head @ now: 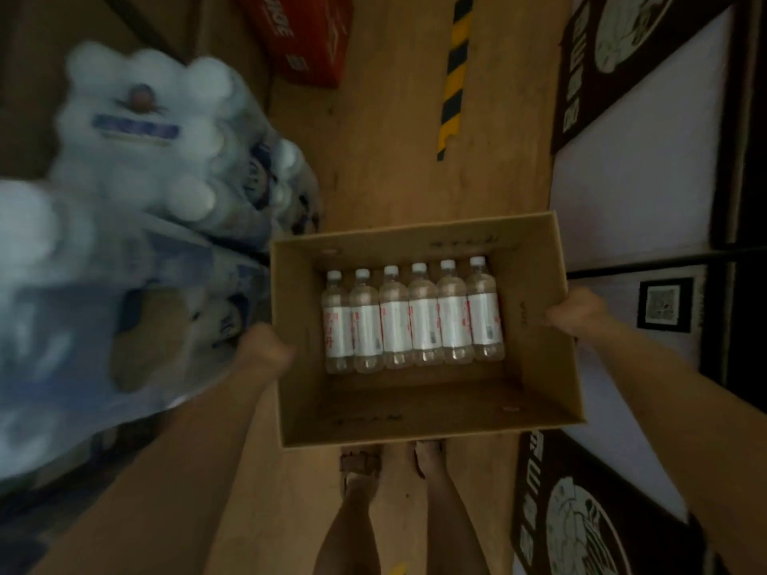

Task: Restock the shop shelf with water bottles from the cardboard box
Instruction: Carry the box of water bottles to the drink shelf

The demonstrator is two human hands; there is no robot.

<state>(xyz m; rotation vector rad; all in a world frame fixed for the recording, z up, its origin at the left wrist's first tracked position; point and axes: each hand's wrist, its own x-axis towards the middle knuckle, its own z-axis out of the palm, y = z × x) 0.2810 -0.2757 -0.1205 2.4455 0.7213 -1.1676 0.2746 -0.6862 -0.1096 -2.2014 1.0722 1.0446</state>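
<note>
Grip is taken on the cardboard box [535, 325] at both side walls, left hand [265, 350] and right hand [575, 311] curled over; six water bottles [413, 317] lie between. Tilting could roll them.

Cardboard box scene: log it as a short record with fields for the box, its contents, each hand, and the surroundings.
box: open cardboard box, carried above the wooden floor
contents: six water bottles with white caps, lying side by side in one row, caps pointing away from the person
left hand: left hand grips the box's left wall
right hand: right hand grips the box's right wall
surroundings: wrapped bottle packs at left, blurred; red carton beyond; the person's feet below the box
</note>
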